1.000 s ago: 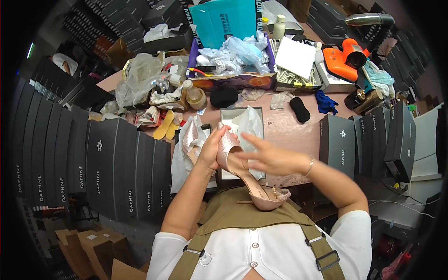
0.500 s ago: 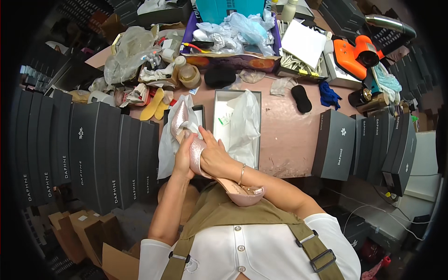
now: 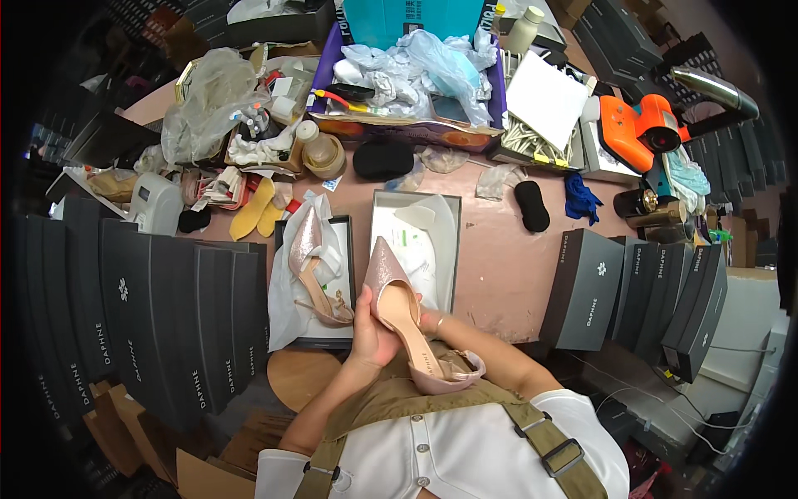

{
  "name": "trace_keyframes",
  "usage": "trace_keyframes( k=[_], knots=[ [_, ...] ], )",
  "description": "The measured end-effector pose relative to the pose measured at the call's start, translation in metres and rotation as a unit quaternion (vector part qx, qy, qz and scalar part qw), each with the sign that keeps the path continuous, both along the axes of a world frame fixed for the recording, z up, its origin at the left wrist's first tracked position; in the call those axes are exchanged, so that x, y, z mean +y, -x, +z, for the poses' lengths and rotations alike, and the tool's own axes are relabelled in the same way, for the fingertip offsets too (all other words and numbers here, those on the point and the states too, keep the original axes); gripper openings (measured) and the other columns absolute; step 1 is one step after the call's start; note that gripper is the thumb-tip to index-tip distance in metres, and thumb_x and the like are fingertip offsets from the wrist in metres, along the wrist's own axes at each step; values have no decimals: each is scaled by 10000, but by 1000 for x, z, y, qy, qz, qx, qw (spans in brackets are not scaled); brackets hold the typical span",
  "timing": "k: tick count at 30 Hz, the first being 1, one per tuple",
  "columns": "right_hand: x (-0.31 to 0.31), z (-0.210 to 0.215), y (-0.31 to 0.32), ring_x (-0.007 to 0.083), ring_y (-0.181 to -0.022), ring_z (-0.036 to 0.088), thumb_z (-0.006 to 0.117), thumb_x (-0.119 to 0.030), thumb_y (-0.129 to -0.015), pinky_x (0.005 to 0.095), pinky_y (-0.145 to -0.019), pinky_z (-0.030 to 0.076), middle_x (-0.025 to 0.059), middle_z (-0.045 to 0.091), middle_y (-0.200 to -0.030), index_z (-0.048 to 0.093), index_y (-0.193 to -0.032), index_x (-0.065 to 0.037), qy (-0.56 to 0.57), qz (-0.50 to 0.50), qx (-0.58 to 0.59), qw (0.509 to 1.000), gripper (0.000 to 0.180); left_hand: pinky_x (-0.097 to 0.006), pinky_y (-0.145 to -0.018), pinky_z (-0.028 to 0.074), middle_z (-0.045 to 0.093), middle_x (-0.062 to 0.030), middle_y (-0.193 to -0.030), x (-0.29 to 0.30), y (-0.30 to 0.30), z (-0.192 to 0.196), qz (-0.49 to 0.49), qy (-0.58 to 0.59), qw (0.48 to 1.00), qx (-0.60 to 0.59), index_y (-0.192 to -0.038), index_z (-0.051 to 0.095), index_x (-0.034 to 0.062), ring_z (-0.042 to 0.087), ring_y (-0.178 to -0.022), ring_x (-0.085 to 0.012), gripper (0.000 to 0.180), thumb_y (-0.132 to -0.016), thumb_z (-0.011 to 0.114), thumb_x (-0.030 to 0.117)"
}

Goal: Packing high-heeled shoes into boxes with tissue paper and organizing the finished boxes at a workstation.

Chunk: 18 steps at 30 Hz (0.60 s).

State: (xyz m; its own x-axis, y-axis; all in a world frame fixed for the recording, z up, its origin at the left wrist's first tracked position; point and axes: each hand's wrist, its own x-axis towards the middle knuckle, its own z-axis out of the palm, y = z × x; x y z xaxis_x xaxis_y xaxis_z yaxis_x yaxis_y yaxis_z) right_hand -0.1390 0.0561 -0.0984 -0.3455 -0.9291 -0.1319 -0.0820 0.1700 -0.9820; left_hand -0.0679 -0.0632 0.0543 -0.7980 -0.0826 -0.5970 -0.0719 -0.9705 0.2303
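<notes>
A glittery pink pointed-toe pump (image 3: 388, 279) is held up in front of my apron, toe pointing away and the ankle strap end nearest me. My left hand (image 3: 371, 339) grips it from the left, thumb along its side. From the right, my right hand (image 3: 429, 321) holds it too, mostly hidden behind the shoe. A matching pump (image 3: 309, 241) lies on white tissue paper (image 3: 285, 312) over a dark box part (image 3: 341, 339) to the left. Just beyond my hands sits an open grey shoebox (image 3: 455, 241) with white tissue inside.
Dark shoeboxes stand in rows at left (image 3: 158, 324) and right (image 3: 573, 291). Along the back are a purple-edged carton (image 3: 399, 133) of crumpled tissue, a bottle (image 3: 319, 150), black pads (image 3: 382, 160), a blue cloth (image 3: 582, 200) and an orange heat gun (image 3: 636, 129).
The held pump has turned upright, its toe now showing above my hands. My right hand has moved from across the shoe's top to its right side, behind it. The view has shifted slightly.
</notes>
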Motion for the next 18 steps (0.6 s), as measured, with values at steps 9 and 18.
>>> trace_keyframes(
  k=[9,18],
  knots=[
    [-54,95,156,355,-750,639,547,-113,-790,423,-637,518,189,628,-860,592,-922,-28,-248,-79,430,865,164,-519,-820,506,567,-196,-1098,-58,45,-15,70,-213,971,-78,-1204,482,45,579,-1011,-334,772,-839,364,715],
    [-41,115,156,267,-639,619,572,-49,-812,353,-577,488,130,588,-726,544,-1114,-17,-145,-152,289,934,305,-543,-904,433,509,-65,-1182,-56,59,-11,83,-22,996,-35,-1263,452,131,495,-1077,-243,693,-898,237,679]
  ],
)
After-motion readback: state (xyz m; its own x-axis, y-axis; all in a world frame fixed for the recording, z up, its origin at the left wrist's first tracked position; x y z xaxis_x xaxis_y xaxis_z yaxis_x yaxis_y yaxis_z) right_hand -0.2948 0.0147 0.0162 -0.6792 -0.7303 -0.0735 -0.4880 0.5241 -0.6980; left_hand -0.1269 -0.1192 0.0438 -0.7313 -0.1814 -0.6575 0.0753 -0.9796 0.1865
